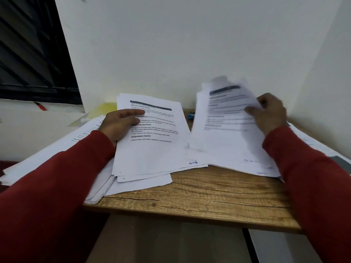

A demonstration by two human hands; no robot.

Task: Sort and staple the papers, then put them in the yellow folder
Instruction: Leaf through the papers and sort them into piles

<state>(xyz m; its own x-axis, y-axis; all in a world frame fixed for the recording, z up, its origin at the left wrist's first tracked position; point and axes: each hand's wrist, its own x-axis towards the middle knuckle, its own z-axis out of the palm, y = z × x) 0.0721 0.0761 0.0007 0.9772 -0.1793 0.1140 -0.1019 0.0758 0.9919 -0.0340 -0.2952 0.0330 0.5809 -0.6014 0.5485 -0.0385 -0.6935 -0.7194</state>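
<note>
**Operator:** Report hand status and paper location.

**Supervisor:** Your left hand (121,123) lies flat, fingers (133,112) straight, pressing on the centre stack of papers (152,149) on the table (199,194). Your right hand (269,112) pinches a lifted sheaf (226,128), thumb on the printed face, fingers behind it. The sheaf is blurred and tilted up off the right-hand pile. The yellow folder (105,109) sits at the back, behind the centre stack and partly hidden by it. A small blue object (190,115), possibly the stapler, lies between the two piles near the wall.

**Operator:** Hazards?

**Supervisor:** The left-hand pile (57,149) overhangs the table edge; a nudge from your sleeve is likely to tip it off. A quick swing of the lifted sheaf may fan out its loose sheets and mix the sets. The piles overlap, so pages can slide under a neighbouring stack.

**Operator:** Legible text?

**Supervisor:** The top centre sheet reads "INITIAL SCENE SETUP", "TASK DESCRIPTION" (partly covered), "REQUIRED PROPS", and "Object type and style; quantity; visual attributes". A blue handwritten mark at its lower right cannot be read.
</note>
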